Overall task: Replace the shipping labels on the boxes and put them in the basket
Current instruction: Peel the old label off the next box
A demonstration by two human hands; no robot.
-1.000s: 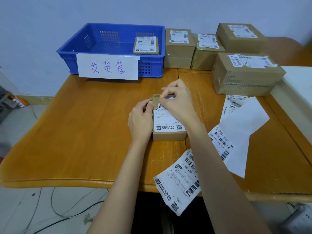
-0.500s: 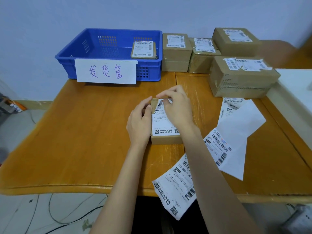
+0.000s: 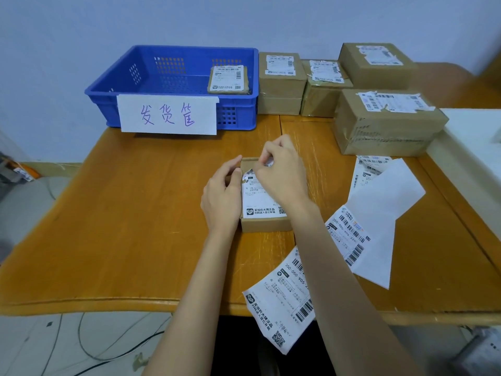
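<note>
While peeling: right hand (image 3: 282, 172) pinches old label (image 3: 260, 196) corner; left hand (image 3: 222, 196) grips small box (image 3: 267, 222) mid-table.
Done: one relabelled box (image 3: 229, 81) inside blue basket (image 3: 108, 90).
Left: four boxes (image 3: 385, 131) waiting beside basket.

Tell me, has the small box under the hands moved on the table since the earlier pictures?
No. The box has its right edge beside the table seam, just as before; only the camera has shifted.

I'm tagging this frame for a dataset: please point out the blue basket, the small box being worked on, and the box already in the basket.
blue basket (image 3: 105, 100): head view, front left wall.
small box (image 3: 267, 225): head view, near side face.
box in the basket (image 3: 227, 80): head view, its labelled top.
</note>
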